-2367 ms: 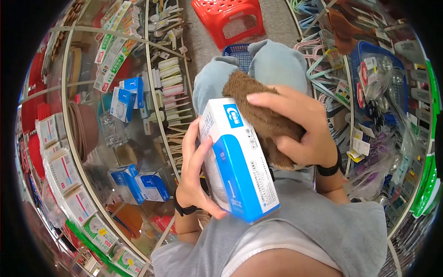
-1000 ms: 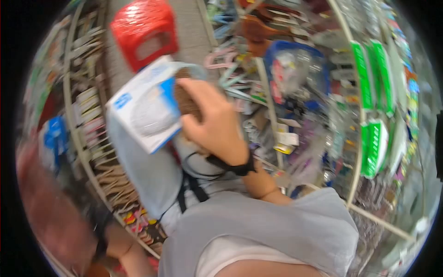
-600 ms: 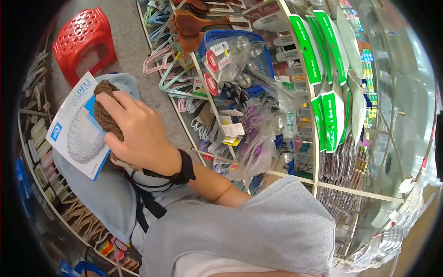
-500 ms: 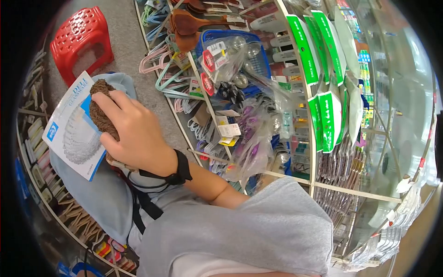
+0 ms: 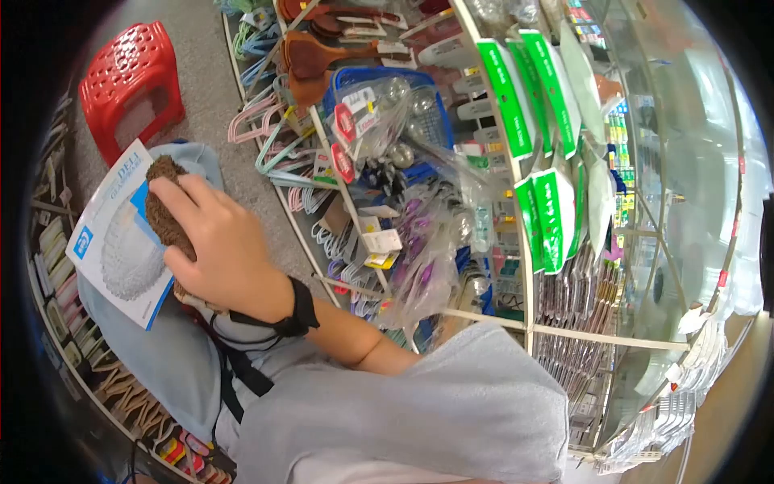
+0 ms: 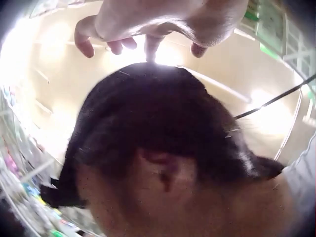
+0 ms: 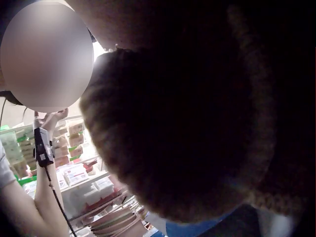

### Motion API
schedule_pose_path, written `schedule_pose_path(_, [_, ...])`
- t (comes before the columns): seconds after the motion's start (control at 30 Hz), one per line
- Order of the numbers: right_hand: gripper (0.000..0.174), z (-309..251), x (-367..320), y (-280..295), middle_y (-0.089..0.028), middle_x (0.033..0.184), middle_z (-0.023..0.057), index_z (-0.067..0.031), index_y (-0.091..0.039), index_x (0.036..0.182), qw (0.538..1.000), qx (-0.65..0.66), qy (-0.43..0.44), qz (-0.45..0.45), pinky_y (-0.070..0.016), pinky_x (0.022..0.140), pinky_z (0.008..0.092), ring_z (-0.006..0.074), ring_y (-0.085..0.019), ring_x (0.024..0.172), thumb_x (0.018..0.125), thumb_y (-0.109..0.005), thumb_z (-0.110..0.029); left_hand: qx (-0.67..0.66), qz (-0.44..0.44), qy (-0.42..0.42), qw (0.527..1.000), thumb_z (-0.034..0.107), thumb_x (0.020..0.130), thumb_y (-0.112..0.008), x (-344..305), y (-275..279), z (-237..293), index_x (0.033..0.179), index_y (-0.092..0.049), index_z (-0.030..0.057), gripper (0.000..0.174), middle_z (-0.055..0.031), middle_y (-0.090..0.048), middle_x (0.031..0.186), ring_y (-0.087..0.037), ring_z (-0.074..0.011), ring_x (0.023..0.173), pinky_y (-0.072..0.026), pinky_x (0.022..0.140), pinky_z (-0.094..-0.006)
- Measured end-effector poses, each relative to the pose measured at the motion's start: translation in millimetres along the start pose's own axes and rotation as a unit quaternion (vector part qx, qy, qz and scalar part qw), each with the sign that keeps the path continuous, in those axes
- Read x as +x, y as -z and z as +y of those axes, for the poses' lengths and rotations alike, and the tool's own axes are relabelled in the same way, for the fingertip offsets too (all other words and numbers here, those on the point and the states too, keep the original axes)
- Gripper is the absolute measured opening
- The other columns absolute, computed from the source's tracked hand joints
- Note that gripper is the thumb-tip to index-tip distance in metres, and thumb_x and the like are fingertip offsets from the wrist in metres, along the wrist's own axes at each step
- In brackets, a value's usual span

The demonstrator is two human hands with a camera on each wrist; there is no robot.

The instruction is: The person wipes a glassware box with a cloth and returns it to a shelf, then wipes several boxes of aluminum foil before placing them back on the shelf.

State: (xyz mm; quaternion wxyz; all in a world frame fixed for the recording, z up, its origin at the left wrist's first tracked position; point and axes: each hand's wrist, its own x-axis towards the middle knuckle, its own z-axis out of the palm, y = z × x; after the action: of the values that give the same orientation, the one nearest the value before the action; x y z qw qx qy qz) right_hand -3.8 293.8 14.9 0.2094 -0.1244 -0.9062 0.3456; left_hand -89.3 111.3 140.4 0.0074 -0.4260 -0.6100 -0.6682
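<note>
In the head view my right hand point(image 5: 222, 250) grips a brown fuzzy item point(image 5: 165, 214). Against that item, over the light blue trouser leg, is a white and blue glassware box point(image 5: 121, 234), its front showing a picture of a clear ribbed dish. A dark, close-up fuzzy shape point(image 7: 173, 138) fills most of the right wrist view. The left hand is outside the head view; in the left wrist view it point(image 6: 168, 22) is raised by the dark-haired head point(image 6: 153, 108), fingers spread and slightly bent, holding nothing visible. Whether a fingertip touches the hair is unclear.
A red plastic stool point(image 5: 133, 89) stands on the grey floor beyond the knees. Shelves at the right hold hangers, wooden spatulas point(image 5: 314, 56), a blue basket point(image 5: 439, 121) of bagged utensils and green-white packets point(image 5: 504, 97). More goods line the left shelf.
My left hand has let go of the box and risen to the head. The box has turned, its dish picture now facing up beside the brown item. The head view has swung right.
</note>
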Motion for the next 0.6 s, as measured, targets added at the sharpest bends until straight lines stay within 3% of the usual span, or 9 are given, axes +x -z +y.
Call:
schedule_pose_path(0.47, [0.054,-9.7,1.5,0.6,-0.054,0.107,0.0168,-0.0057,-0.049,0.120,1.000,-0.005,-0.005,-0.008,-0.0471,0.077,0.0440,0.0384,-0.056,0.089,0.066,-0.056,-0.008,-0.002,0.017,-0.015,1.000,0.047,0.069,-0.073,-4.8,29.8,11.1,0.137,-0.030,-0.0046,0.096,-0.0190,-0.040,0.138,-0.038,-0.0309,0.128,-0.0291,0.106,-0.0399])
schedule_pose_path(0.6, [0.050,-7.8,10.7,8.4,-0.057,0.108,0.0190,-0.0032,-0.052,0.117,0.999,0.025,0.006,-0.031,-0.0467,0.084,0.0409,0.0373,-0.057,0.098,0.068,-0.055,-0.007,0.071,0.044,0.050,0.995,0.048,0.068,-0.073,-27.0,54.0,-12.1,0.138,-0.030,-0.0047,0.098,-0.0191,-0.040,0.138,-0.039,-0.0310,0.128,-0.0291,0.106,-0.0397])
